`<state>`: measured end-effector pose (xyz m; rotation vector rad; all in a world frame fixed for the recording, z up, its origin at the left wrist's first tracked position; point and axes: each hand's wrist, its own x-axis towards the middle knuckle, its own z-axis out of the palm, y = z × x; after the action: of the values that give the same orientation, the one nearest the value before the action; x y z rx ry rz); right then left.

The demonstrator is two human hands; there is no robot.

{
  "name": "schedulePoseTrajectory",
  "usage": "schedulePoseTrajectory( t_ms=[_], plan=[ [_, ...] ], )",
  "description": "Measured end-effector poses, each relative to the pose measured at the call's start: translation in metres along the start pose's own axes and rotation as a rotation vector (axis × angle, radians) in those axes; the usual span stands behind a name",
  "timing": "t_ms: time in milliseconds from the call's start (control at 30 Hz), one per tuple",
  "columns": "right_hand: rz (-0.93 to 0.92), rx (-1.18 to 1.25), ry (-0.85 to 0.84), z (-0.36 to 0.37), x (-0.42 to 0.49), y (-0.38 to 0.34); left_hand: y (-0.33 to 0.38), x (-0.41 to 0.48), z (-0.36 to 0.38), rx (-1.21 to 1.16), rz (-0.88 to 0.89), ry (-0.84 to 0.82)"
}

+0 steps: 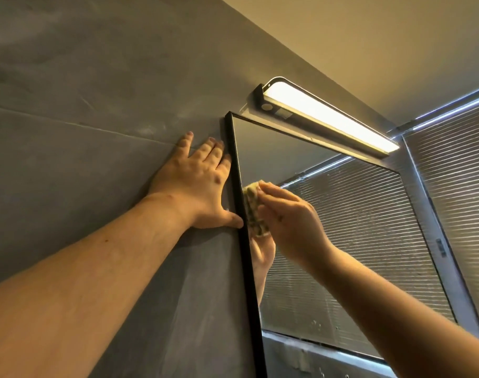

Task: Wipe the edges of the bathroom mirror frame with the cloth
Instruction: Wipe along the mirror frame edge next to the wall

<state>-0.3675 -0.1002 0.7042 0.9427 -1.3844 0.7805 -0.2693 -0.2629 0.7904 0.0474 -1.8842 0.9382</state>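
Note:
A mirror with a thin black frame (246,268) hangs on a grey wall. My left hand (200,184) lies flat and spread on the wall just left of the frame's left edge, thumb tip touching the frame. My right hand (290,222) holds a folded yellowish patterned cloth (254,211) pressed against the mirror glass right beside the inner side of the left frame edge, in its upper part. The hand's reflection shows in the glass below the cloth.
A lit bar lamp (328,115) is mounted on the wall just above the mirror's top edge. A window with horizontal blinds (456,170) stands to the right, and it is reflected in the mirror. The grey wall (83,105) extends left.

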Motion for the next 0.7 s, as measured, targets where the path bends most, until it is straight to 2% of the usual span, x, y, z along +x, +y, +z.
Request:
schedulePoseTrajectory(
  t_ms=[167,367,533,700],
  plan=[
    [-0.108,0.01,0.03,0.011,-0.063,-0.002,-0.001,0.001,0.003,-0.003,0.001,0.032],
    [-0.147,-0.035,0.028,0.011,-0.056,-0.002,0.0,-0.002,-0.001,-0.027,0.014,0.052],
    [-0.098,-0.068,0.026,0.008,-0.024,0.0,0.016,-0.024,0.0,-0.097,-0.007,0.047],
    [0.008,-0.069,-0.086,0.009,0.013,-0.002,0.033,-0.043,0.003,-0.078,0.008,0.007]
  ],
)
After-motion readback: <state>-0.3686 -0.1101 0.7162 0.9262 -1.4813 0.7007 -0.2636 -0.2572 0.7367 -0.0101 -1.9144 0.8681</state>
